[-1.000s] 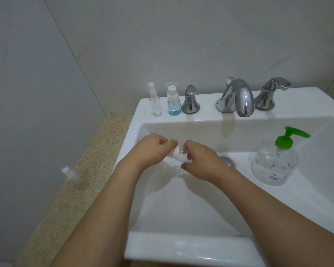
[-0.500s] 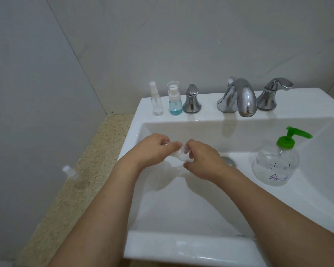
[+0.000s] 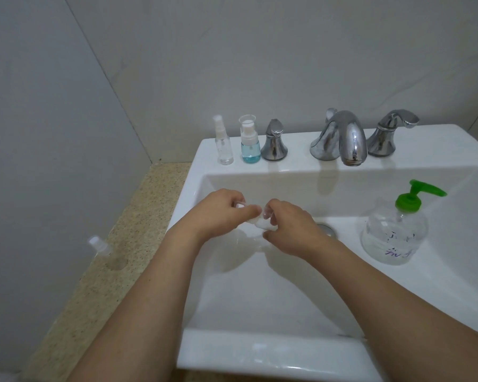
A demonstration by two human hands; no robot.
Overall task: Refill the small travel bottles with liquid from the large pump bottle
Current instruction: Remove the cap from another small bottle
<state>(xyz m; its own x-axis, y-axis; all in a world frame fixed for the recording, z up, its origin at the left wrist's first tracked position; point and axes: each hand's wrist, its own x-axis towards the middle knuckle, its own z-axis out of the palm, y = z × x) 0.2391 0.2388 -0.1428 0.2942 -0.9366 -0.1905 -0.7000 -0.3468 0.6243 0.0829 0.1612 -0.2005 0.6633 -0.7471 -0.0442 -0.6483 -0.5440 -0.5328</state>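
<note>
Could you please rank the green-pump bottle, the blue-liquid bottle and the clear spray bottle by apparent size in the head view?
1. green-pump bottle, plainly largest, though it also sits nearer the camera.
2 and 3. blue-liquid bottle and clear spray bottle: similar height; the blue one is wider, the spray one slimmer, so the order is unsure.

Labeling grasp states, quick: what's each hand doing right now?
Left hand: fingers curled round the small white bottle.
Right hand: fingers pinch the same bottle's other end.
</note>
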